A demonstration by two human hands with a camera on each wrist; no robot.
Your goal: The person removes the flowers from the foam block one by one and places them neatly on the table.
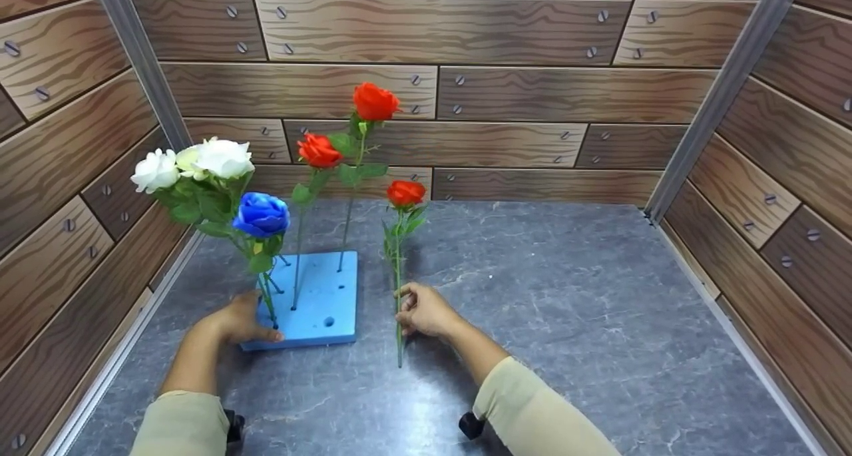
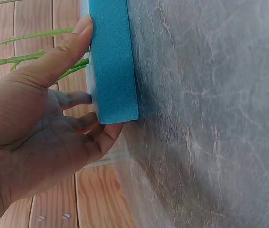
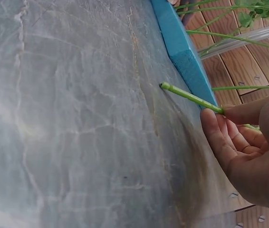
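My right hand (image 1: 426, 311) pinches the green stem of an artificial red rose (image 1: 405, 193) between thumb and fingers, beside the blue foam block (image 1: 341, 309). The rose stands upright with its bloom at the top. In the right wrist view the stem's cut end (image 3: 191, 97) pokes out past the fingertips. At the block's near left corner, my left hand (image 1: 236, 319) grips the edge, thumb along the top and fingers curled at the side. The block holds a blue rose (image 1: 262, 214), white roses (image 1: 223, 158) and two red roses (image 1: 319, 150), stems in its holes.
Open holes (image 1: 329, 321) show in the block's right part. The grey marbled tabletop (image 1: 566, 296) extends to the right. Wood-patterned walls (image 1: 452, 30) enclose the table at the back and both sides, with metal posts (image 1: 725, 96) at the corners.
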